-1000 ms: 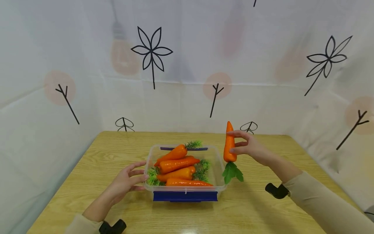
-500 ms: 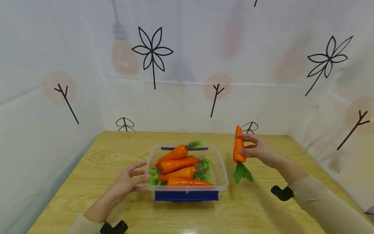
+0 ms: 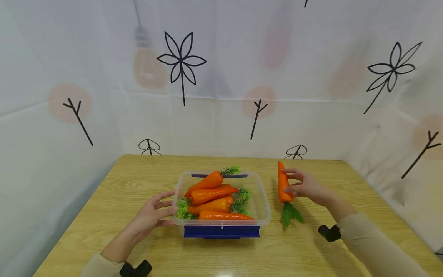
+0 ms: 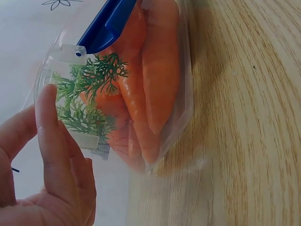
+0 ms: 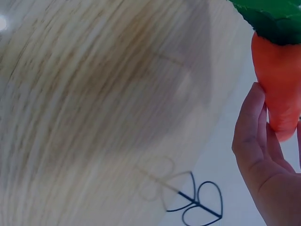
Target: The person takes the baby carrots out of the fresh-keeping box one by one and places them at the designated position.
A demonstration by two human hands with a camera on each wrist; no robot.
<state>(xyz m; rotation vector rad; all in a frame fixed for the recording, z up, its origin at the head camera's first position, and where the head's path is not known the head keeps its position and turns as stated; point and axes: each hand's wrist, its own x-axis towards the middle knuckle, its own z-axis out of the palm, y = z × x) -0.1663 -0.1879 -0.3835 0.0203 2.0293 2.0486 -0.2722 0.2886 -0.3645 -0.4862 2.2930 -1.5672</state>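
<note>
My right hand pinches an orange toy carrot with flat green leaves pointing toward me, to the right of a clear plastic box. The right wrist view shows the same carrot between fingers and thumb. The box has blue latches and holds several orange carrots with feathery green tops, lying stacked. At the box's left side rests my left hand, fingertips touching the wall near the rim; in the left wrist view its fingers look extended.
Everything stands on a wood-grain table. Behind and at both sides hangs a pale cloth printed with plant drawings. Black wrist cameras sit at both cuffs, the right one low over the table.
My right hand has carried the carrot rightward, away from the box's side, then lowered it toward the table. The left hand has stayed at the box.
</note>
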